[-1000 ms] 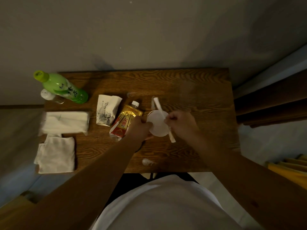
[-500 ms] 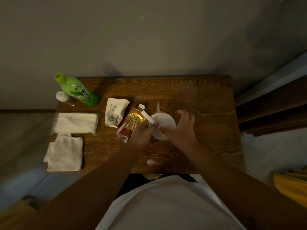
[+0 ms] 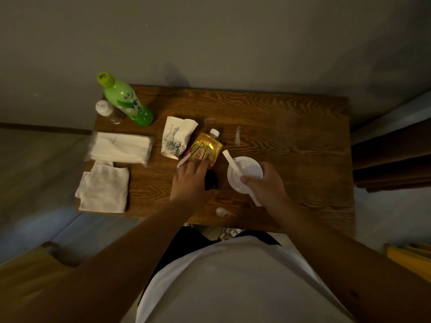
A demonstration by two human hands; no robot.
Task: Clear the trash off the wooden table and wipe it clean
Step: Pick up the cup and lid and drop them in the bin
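Observation:
My right hand (image 3: 268,185) grips a white plastic cup (image 3: 245,172) together with a long white paper strip (image 3: 232,160) that crosses its mouth. My left hand (image 3: 190,181) lies with spread fingers on the lower end of a crushed yellow bottle (image 3: 206,149) that rests on its side on the wooden table (image 3: 291,127). A small dark object (image 3: 211,180) sits just right of that hand. A crumpled printed paper bag (image 3: 177,136) lies left of the yellow bottle. Small clear plastic scraps (image 3: 222,212) lie near the front edge, and another scrap (image 3: 238,136) lies behind the cup.
A green bottle (image 3: 127,102) and a small white-capped jar (image 3: 107,111) stand at the back left corner. A tissue pack (image 3: 120,148) and a folded white cloth (image 3: 103,188) lie on the left end. A wall runs behind the table; dark furniture (image 3: 391,159) is to the right.
My left hand let go of the cup and moved left onto the yellow bottle. My right hand took hold of the cup and strip and shifted right.

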